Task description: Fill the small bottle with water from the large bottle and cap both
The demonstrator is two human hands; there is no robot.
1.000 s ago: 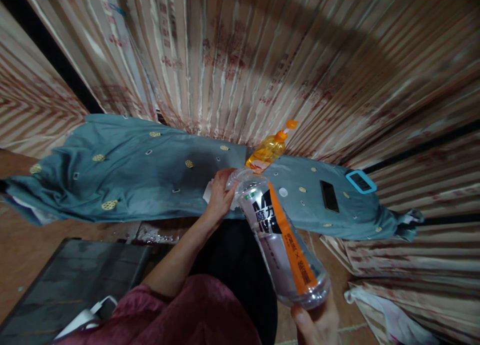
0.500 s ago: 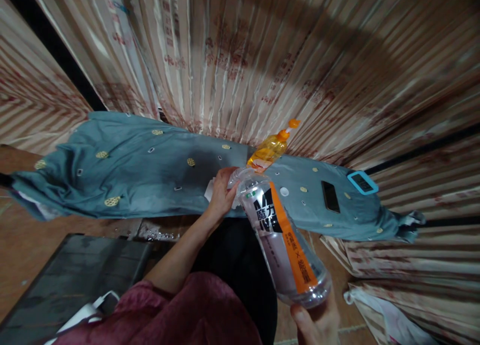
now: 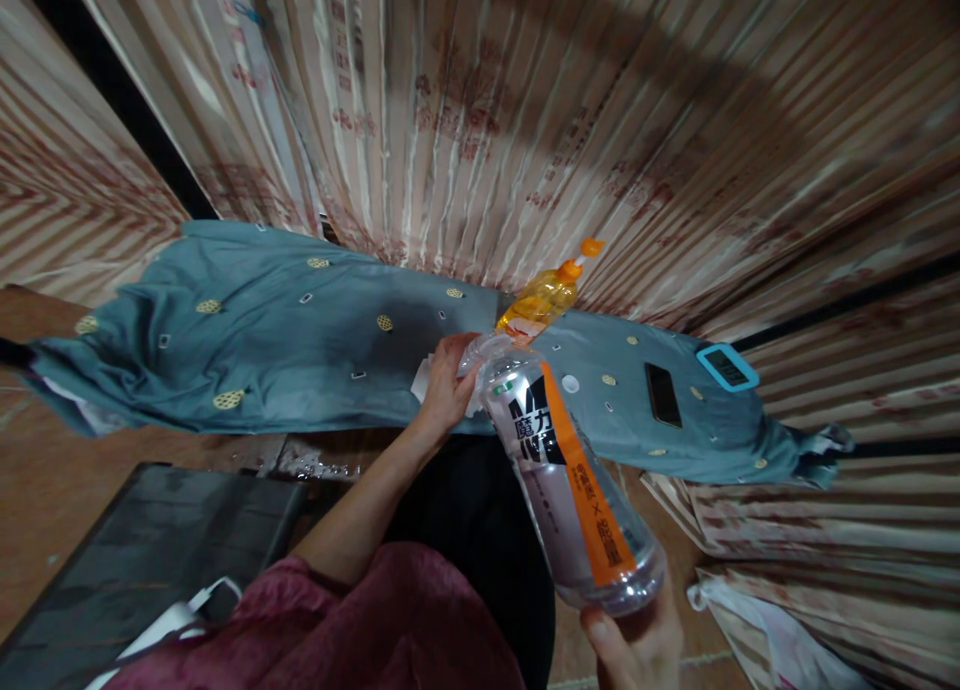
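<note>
A large clear plastic drink bottle (image 3: 559, 480) with an orange and white label is held at a tilt in front of me. My left hand (image 3: 448, 385) grips its neck end, and something white, perhaps tissue or paper (image 3: 421, 378), shows beside those fingers. Around the bottle's base is my right hand (image 3: 641, 640), thumb on the near side. Just beyond the neck stands a pump bottle (image 3: 538, 300) of yellow liquid with an orange top. A small white round cap-like disc (image 3: 570, 383) lies on the cloth right of the bottle.
The long narrow surface has a teal cloth (image 3: 285, 340) with pineapple prints. On its right lie a dark phone (image 3: 663, 394) and a blue-framed digital timer (image 3: 727, 367). Striped curtains (image 3: 450, 120) hang behind. A dark box (image 3: 150, 560) with a white device (image 3: 161, 630) sits lower left.
The whole view has shifted very slightly. Both hands keep the same hold on the bottle, and nothing else has visibly moved.
</note>
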